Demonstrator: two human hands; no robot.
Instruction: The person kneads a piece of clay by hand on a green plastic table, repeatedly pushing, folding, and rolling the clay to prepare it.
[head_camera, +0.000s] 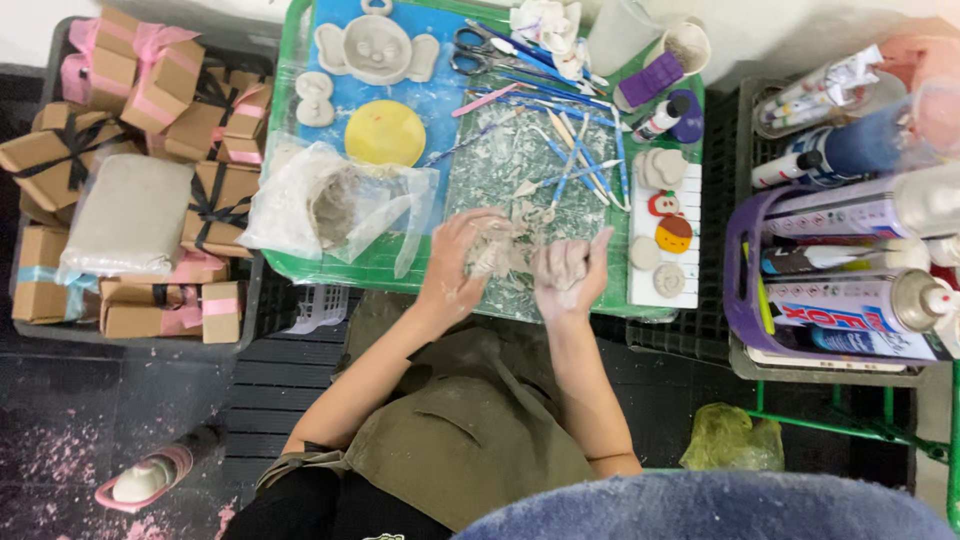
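Both hands on clay (497, 250), tray (300, 60) front edge.
Left hand (462, 255) curled loosely, fingers gripping the clay lump; right hand (568, 268) closed into a fist just beside it, clay-smeared.

**Clay worked on a green tray**

A lump of grey clay (497, 255) is pressed between the left hand (462, 258) and the right hand (568, 272) at the near edge of the green tray (290, 80). Beyond the clay, modelling tools (572, 150) are spread; to its left, a plastic bag (335, 205) is laid.
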